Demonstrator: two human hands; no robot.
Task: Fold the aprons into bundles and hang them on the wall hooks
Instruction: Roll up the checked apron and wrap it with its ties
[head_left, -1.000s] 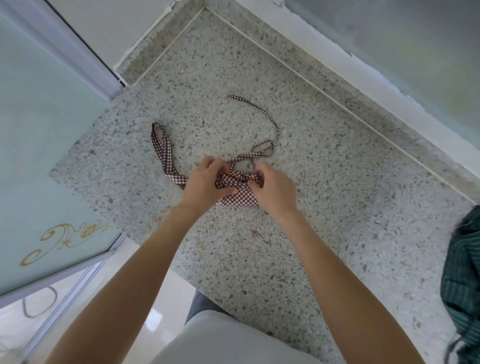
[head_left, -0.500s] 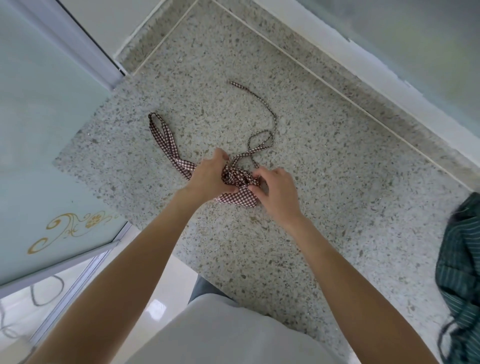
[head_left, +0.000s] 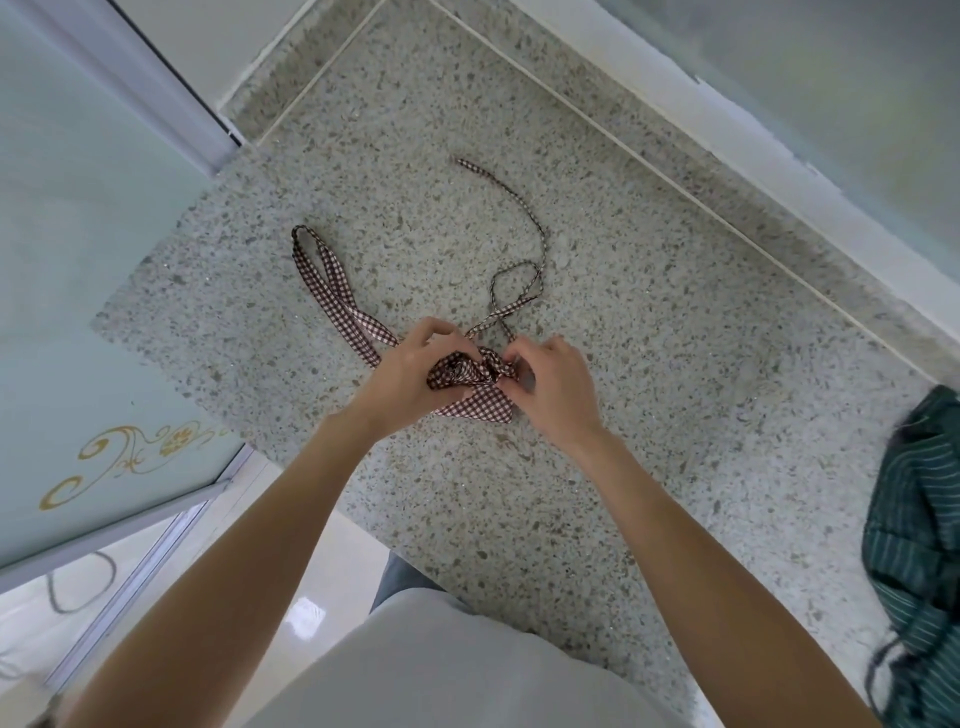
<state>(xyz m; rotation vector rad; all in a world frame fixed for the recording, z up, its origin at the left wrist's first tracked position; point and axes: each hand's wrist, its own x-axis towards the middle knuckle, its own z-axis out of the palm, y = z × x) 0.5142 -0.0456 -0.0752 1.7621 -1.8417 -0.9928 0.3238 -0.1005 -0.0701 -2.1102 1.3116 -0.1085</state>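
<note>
gripping checked apron bundle (head_left: 470, 387) on counter (head_left: 649, 364), left hand (head_left: 410, 371) grip curled round it, right hand (head_left: 553, 387) grip pinching it

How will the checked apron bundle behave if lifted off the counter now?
Probably floppy: the checked apron bundle is crumpled cloth, shaped only by the left hand and right hand. Its loose strap and wide loop would likely dangle. Likely light; a loose grip may let it unroll.
</note>
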